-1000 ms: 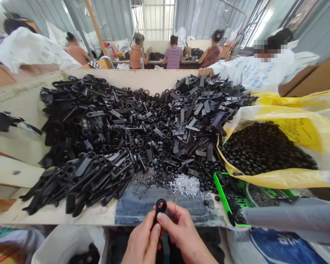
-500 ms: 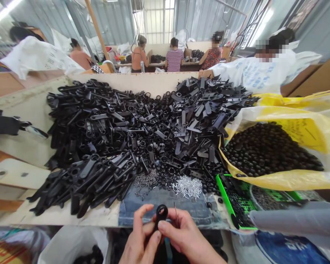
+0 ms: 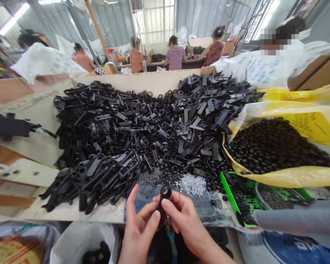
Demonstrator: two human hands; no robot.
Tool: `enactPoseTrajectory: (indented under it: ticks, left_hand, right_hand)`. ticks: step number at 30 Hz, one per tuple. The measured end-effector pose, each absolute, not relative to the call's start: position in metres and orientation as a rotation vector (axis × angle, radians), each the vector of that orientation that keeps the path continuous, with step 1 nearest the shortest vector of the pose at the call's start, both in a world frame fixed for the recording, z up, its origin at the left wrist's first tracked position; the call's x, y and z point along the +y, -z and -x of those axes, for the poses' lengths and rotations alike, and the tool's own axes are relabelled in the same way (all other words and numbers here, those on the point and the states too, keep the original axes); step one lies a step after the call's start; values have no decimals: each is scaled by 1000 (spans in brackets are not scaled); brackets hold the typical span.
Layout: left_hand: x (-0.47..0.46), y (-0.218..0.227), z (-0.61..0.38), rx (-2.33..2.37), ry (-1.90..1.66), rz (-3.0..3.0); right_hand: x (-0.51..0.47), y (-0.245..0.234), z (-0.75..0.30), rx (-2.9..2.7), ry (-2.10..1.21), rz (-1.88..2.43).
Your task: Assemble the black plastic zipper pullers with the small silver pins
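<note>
Both of my hands meet at the near table edge around one black plastic handle piece with a ring end [image 3: 164, 200]. My left hand [image 3: 139, 229] pinches its shaft with thumb and middle fingers while the index finger sticks up. My right hand [image 3: 185, 223] grips the piece just below the ring. Directly beyond them lie a small heap of silver pins [image 3: 191, 183] and a heap of dark screws [image 3: 151, 178] on a grey cloth.
A large pile of black plastic handles [image 3: 143, 128] covers the table. A yellow bag of black round caps [image 3: 275, 146] sits at the right, a green tray [image 3: 231, 198] below it. White bags [image 3: 79, 244] hang under the table edge. Other people work at the far tables.
My hands have risen slightly with the black piece. My left index finger has lifted off and points up. The view has shifted a little.
</note>
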State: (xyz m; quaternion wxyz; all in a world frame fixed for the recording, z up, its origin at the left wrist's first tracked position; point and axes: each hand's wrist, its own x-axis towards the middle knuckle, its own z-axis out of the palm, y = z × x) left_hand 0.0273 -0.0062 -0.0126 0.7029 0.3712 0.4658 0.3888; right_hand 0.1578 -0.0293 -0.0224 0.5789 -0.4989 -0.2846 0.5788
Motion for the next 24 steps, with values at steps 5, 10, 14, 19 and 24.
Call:
enactPoseTrajectory:
  ticks: [5,10,14,19,24]
  left_hand:
    - [-12,16,-9,1266,-977,-893]
    - [-14,21,-9,1208,-841,-1451]
    - [-13,18,-16,1125,-735,-1706]
    - [-13,26,-25,1149,-818,-1718]
    - [-12,36,-34,1205,-862,-1644]
  right_hand:
    - [-37,23,-157,-650,-1335,1130]
    - [-36,35,-160,-668,-1306,1069]
    - [-40,50,-156,-611,-1342,1061]
    - [-39,56,-147,-497,-1280,1101]
    - [-30,43,-145,-448,-1204,1111]
